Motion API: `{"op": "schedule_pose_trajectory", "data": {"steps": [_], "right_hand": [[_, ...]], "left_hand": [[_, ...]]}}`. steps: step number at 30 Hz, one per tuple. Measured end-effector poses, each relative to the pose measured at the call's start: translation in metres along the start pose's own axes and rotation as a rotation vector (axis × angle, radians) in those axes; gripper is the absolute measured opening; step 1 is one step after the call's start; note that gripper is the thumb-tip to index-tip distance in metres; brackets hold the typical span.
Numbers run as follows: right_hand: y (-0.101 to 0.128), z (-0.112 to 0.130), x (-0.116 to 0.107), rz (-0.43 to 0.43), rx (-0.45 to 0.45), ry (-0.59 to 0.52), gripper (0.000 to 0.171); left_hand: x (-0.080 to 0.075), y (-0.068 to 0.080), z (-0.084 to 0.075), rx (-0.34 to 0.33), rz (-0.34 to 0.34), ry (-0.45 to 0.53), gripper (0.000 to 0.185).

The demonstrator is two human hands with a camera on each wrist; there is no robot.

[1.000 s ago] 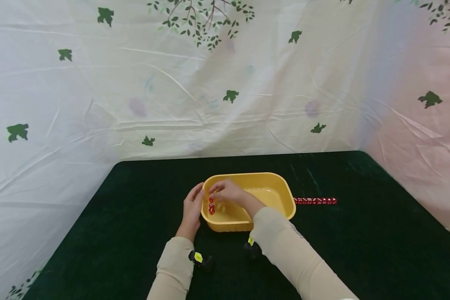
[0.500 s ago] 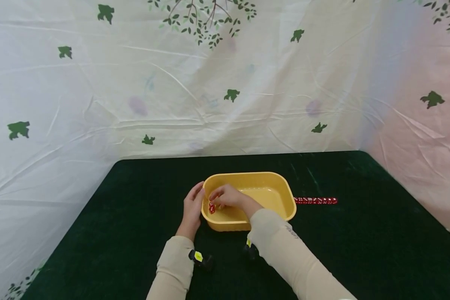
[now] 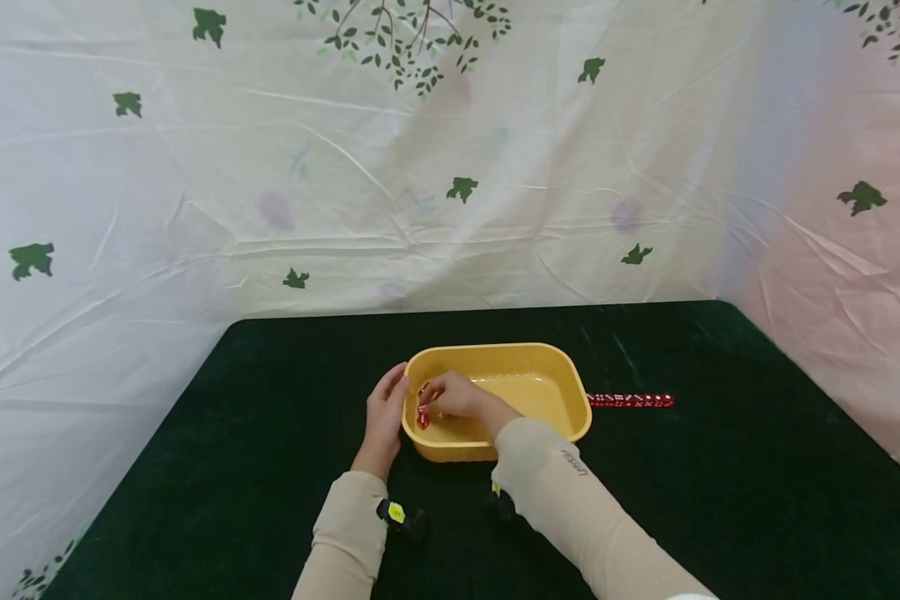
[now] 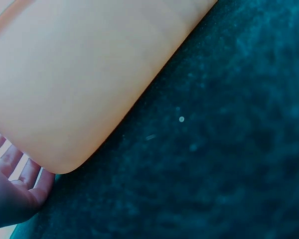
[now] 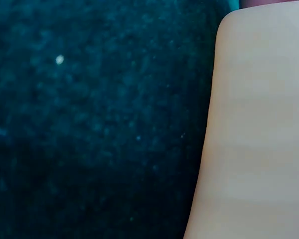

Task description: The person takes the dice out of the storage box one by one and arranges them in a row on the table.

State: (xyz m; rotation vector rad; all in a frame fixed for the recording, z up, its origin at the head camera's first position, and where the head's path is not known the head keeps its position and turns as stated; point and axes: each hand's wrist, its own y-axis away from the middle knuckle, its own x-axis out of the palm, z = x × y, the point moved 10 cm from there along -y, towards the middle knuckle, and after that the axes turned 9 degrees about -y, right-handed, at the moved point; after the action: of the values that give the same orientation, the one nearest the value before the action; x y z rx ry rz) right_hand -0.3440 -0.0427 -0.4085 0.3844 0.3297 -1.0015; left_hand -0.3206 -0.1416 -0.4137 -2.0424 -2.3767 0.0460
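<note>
**Reaching Into a Yellow Tub for Red Dice**

Reaching over the near rim, the right hand (image 3: 452,395) sits inside the tub (image 3: 540,358) at its left end, fingers curled down onto a small cluster of red dice (image 3: 422,416); whether they actually pinch a die cannot be told from the head view; the left hand (image 3: 385,413) lies flat against the tub's outer left wall, fingers straight and relaxed, steadying it; the left wrist view shows those fingers (image 4: 12,172) beside the tub's rounded corner on the cloth; the right wrist view shows only the tub's pale wall and dark fabric, not the hand itself; the tub stands near the middle of the green cloth (image 3: 270,433); a straight row of dice (image 3: 630,401) lies on the cloth just right of the tub, apart from both hands; both arms wear beige sleeves (image 3: 570,508); a white sheet (image 3: 450,208) printed with green leaves hangs behind and to either side.
</note>
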Motion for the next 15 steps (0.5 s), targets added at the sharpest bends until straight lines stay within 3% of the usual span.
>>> {"op": "schedule_pose_trajectory", "data": {"steps": [15], "right_hand": [[0.0016,0.0019,-0.0002,-0.02,-0.026,0.074,0.011]], "left_hand": [[0.0004,0.0,0.0016,0.0,-0.003,0.007,0.032]]}}
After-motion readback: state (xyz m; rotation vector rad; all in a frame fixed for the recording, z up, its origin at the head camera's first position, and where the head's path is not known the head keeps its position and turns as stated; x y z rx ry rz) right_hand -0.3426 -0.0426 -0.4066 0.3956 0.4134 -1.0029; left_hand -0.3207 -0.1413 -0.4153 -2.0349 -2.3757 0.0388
